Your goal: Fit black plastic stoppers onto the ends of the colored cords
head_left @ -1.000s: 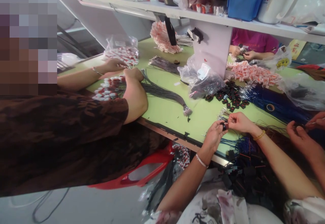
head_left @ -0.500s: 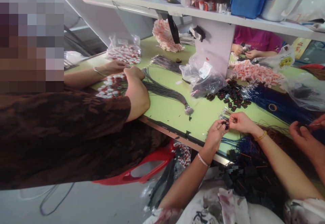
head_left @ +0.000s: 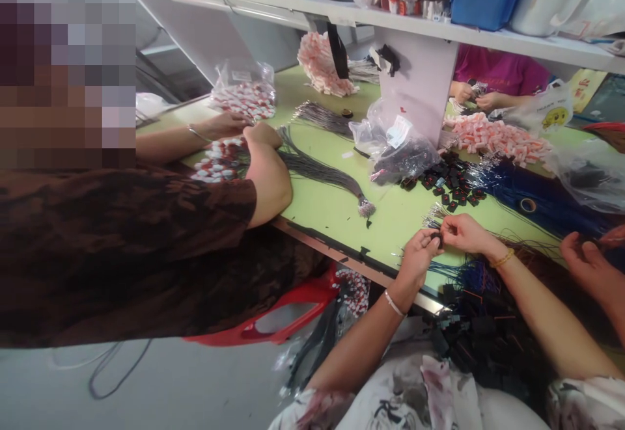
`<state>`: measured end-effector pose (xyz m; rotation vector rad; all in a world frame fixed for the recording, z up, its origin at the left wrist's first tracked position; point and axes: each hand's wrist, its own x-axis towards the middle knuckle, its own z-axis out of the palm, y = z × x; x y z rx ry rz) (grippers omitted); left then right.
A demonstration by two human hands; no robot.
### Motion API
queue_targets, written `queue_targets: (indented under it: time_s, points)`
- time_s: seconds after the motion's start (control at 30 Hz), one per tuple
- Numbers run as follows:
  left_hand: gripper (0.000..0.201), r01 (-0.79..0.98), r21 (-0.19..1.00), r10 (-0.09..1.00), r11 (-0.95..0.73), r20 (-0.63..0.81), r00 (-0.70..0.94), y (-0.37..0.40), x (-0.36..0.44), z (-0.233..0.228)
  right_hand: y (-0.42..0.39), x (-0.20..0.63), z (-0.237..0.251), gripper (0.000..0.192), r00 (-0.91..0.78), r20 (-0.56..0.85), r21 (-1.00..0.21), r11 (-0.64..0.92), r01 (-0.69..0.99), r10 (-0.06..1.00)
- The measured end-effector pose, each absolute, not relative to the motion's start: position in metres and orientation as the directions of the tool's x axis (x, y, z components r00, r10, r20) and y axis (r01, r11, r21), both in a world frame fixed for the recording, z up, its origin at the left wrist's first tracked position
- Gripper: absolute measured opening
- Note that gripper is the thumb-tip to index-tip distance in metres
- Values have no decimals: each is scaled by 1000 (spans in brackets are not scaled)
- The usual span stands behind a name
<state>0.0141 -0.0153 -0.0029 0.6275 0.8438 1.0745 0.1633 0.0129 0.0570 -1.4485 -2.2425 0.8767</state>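
Observation:
My left hand [head_left: 418,254] grips a small black connector housing [head_left: 436,239] between thumb and fingers, above the front edge of the table. Touching its other side, my right hand [head_left: 461,231] is closed in a pinch; whatever sits between those fingertips is too small to make out. Just behind my hands lie thin wires with bare metal tips [head_left: 433,216]. Blue wires [head_left: 452,270] are spread below my right wrist. A loose pile of black housings [head_left: 452,186] with red marks rests farther back on the green tabletop [head_left: 322,215].
A co-worker's arm in a dark sleeve [head_left: 195,215] reaches over the table at left, near red-and-white connectors [head_left: 219,160]. Another person's hand [head_left: 593,267] is at far right. A plastic bag [head_left: 395,147] stands by the post. Dark housings [head_left: 473,345] lie across my lap.
The whole view has shifted slightly, with things appearing a little farther right. My hands stay together at the black connector housing, with only small finger movement.

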Motion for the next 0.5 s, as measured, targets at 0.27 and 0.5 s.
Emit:
queue_targets:
  time_s: [0.27, 0.5]
  points:
    - [32, 23, 906, 877, -422, 402, 264, -62, 19, 25, 33, 166, 72, 21, -541, -118, -739, 290, 608, 833]
    - [60, -103, 601, 329, -793, 564, 758, -91, 25, 39, 20, 114, 61, 17, -698, -314, -642, 398, 656, 643]
